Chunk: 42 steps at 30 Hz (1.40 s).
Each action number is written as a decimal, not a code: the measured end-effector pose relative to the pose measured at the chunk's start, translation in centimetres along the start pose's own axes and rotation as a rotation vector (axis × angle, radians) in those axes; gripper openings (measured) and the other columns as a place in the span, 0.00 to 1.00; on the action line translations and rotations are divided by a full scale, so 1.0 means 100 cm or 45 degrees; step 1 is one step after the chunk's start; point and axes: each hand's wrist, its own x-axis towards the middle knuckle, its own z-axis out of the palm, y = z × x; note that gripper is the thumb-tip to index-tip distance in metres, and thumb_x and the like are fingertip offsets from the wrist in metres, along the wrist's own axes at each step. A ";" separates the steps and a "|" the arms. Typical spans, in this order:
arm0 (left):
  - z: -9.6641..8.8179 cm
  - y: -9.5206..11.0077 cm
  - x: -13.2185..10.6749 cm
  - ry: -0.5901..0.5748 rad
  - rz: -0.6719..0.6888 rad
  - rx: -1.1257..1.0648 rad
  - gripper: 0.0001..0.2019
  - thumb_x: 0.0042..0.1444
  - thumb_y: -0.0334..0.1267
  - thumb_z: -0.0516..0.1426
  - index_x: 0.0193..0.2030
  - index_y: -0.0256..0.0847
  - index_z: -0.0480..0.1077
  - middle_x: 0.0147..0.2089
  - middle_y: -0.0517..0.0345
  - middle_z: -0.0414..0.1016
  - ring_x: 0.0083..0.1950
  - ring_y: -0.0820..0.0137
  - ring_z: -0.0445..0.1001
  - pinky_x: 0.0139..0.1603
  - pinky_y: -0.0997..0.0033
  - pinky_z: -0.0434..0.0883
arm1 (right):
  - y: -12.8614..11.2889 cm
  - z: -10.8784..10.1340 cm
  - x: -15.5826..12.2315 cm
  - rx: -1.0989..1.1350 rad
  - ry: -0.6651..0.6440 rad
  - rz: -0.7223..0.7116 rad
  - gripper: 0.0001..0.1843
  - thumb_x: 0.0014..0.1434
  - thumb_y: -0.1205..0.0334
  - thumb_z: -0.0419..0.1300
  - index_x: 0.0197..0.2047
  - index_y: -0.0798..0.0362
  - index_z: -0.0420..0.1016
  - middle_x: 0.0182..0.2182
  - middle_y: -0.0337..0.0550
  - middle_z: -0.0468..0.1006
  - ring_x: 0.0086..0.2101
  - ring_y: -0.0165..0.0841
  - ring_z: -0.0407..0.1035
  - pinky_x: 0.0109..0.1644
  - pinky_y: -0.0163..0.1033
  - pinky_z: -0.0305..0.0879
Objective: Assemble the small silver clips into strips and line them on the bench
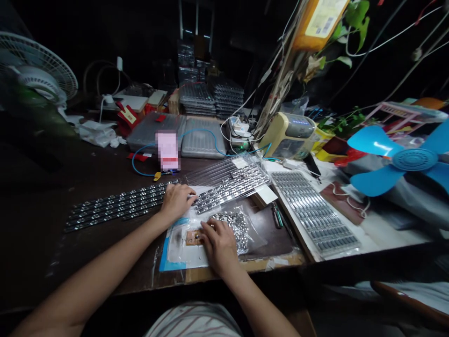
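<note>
My left hand [176, 202] lies between rows of dark strips with shiny metal pieces [117, 204] and a clear ribbed plastic tray [213, 174] holding more such pieces. Its thumb and fingers are bent together at the tray's near left end; what they grip, if anything, is too small to make out. My right hand [221, 243] is bent over a small brown block [192, 238] on a white and blue sheet [173, 266]. Its fingertips are pinched at the block's right side, hiding what is between them. Close beside it, a clear bag of small metal parts [242, 229] lies spread out.
A phone [168, 150] stands upright behind my left hand. To the right are a green-handled tool [277, 216], a filled clear tray [314, 210] and a blue-bladed fan [412, 159]. Stacked trays [197, 97] stand at the back; a white fan [38, 70] is at left.
</note>
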 end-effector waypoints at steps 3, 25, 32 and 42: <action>0.005 0.003 0.010 -0.033 -0.002 -0.002 0.07 0.55 0.39 0.57 0.31 0.42 0.75 0.35 0.52 0.80 0.40 0.59 0.75 0.47 0.59 0.62 | 0.019 -0.012 -0.006 -0.210 0.005 -0.001 0.22 0.59 0.64 0.60 0.57 0.48 0.68 0.53 0.47 0.71 0.49 0.44 0.63 0.49 0.48 0.60; 0.013 0.020 -0.105 -0.023 -0.066 -0.697 0.08 0.58 0.38 0.56 0.39 0.43 0.76 0.39 0.55 0.77 0.40 0.68 0.75 0.41 0.70 0.71 | 0.033 -0.003 -0.004 0.118 0.204 0.089 0.08 0.62 0.68 0.54 0.39 0.51 0.74 0.37 0.43 0.75 0.39 0.36 0.66 0.44 0.40 0.62; 0.015 0.025 -0.108 -0.002 0.033 -0.549 0.07 0.59 0.38 0.56 0.40 0.45 0.76 0.37 0.55 0.76 0.40 0.67 0.74 0.42 0.69 0.71 | 0.033 -0.003 -0.003 0.211 0.197 0.100 0.14 0.62 0.70 0.51 0.46 0.51 0.73 0.37 0.44 0.76 0.39 0.36 0.67 0.44 0.41 0.64; 0.014 0.030 -0.107 -0.011 0.047 -0.476 0.07 0.58 0.36 0.56 0.37 0.43 0.76 0.36 0.54 0.75 0.39 0.66 0.73 0.41 0.67 0.70 | 0.027 -0.005 -0.004 0.312 0.180 0.096 0.10 0.65 0.65 0.52 0.40 0.51 0.76 0.34 0.42 0.79 0.36 0.34 0.69 0.42 0.38 0.64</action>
